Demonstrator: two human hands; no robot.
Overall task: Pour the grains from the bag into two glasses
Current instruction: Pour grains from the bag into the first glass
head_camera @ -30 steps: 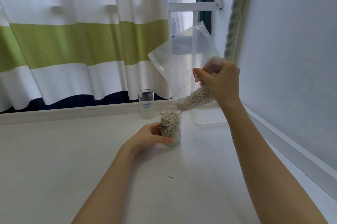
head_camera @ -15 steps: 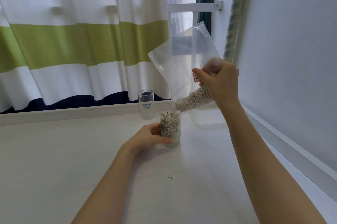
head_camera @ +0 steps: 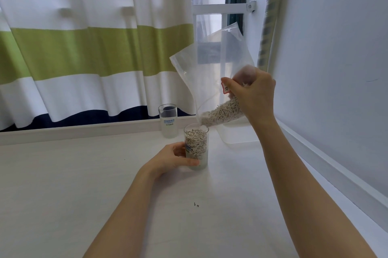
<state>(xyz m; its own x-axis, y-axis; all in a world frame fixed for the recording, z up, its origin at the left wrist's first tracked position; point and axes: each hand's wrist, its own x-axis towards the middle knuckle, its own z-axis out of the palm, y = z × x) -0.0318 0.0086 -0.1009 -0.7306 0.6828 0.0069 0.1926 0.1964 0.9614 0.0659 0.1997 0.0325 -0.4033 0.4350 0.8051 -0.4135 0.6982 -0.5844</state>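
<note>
On white table (head_camera: 84, 194): left grip (head_camera: 174, 159) clasps glass (head_camera: 196, 148), right grip (head_camera: 254, 98) pinches bag (head_camera: 212, 72).

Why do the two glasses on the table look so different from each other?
The near glass is nearly full of pale grains, while the far glass looks empty. The left hand grips the near glass; nothing touches the far glass. The bag, held by the right hand, tips over the near glass, not the far glass. Both stand upright on the table, both clear with blue print.
</note>
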